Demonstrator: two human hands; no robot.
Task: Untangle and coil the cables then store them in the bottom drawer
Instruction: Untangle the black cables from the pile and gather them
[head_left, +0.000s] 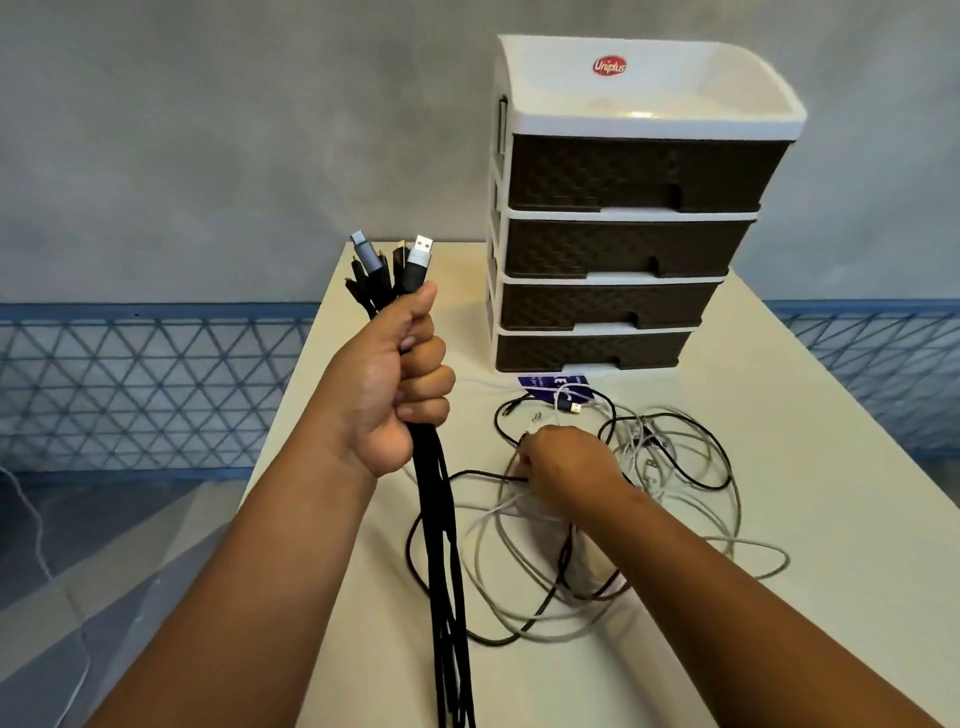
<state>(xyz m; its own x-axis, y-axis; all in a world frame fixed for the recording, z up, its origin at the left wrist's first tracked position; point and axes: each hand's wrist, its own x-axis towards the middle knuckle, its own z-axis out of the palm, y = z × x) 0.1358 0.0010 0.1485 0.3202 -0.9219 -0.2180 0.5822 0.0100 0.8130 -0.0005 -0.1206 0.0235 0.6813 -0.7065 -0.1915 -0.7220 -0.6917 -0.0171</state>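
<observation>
A bundle of black cables (447, 545) is gripped in the left hand (400, 387), which is raised above the near left part of the table (810, 519). The fingers are curled fully round the bundle, with the thumb pressed along its upper side. Several plugs (395, 260), among them a grey one and a silver-tipped one, are seen standing upright above the fist. Below the fist the black cables hang straight down and pass out of the bottom edge of the view.

The right hand (569, 465) is lowered onto a tangle of cables (649, 499) lying on the table, to the right of the left hand and lower. Its back is turned to the camera; the fingers are bent down into the tangle at a white strand, but whether anything is actually pinched cannot be told. The tangle is made up of white, grey and black strands spread in loose loops around and beyond the right hand, well apart from the held bundle.

A drawer unit (623, 208) with four dark drawers is set at the far side of the table, behind the tangle. The bottom drawer (587, 351) is closed. A purple card (540, 387) is found just in front of the unit, partly overlaid by cable.
</observation>
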